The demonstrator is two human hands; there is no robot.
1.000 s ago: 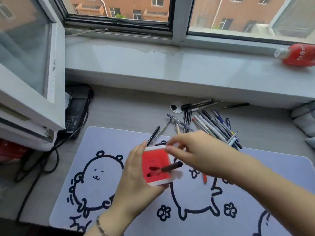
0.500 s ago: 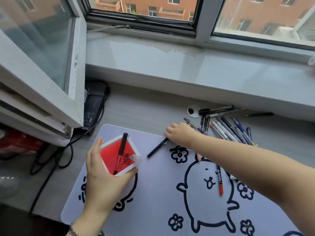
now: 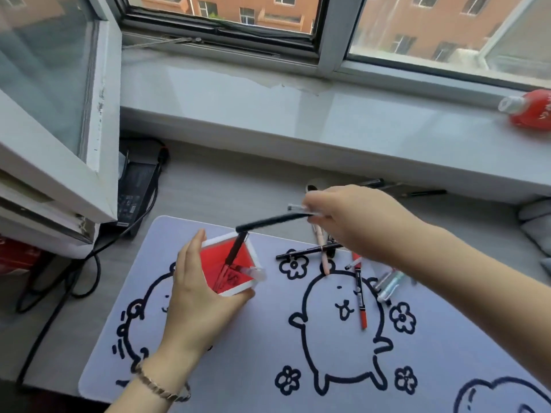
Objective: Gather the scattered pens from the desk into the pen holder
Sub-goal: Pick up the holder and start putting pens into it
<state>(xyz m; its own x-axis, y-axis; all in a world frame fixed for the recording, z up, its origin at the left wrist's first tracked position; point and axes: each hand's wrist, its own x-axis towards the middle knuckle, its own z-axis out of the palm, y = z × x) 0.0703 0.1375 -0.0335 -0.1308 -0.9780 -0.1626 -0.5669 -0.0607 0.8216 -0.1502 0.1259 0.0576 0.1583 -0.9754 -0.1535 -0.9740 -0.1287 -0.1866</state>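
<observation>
Mat [image 3: 238, 368]: pale, printed with cartoon bears and flowers, lying on the table [image 3: 238, 198]; nearest item.

Left hand [image 3: 196, 305]: one, bracelet at the wrist, grip closed around the holder [image 3: 229, 265], tilting its mouth toward the other hand.

Holder: one, white rim, red inside, resting on the mat. Contents counted: two pens, one dark and one clear.

Right hand [image 3: 354, 222]: one, grip closed on a black pen [image 3: 271, 221] and a clear pen [image 3: 298, 208], both held level and pointing left, the black tip just above the holder's far rim.

Step in hand, by my judgement: dropping these two in. Done well, the tips dip below the rim before the fingers let go, and the holder is kept tilted and steady so nothing bounces out.

Loose pens on the mat: about five that I can count: a red marker [image 3: 360, 296], a black one [image 3: 307, 251], a pink one [image 3: 323, 257], and two pale ones [image 3: 387, 283] by the forearm. Others may be hidden under the arm.

Farther back, by the sill: two or three dark pens [image 3: 423, 192], partly hidden.

Sill [image 3: 298, 108]: one red bottle [image 3: 530, 111], on its side.
</observation>
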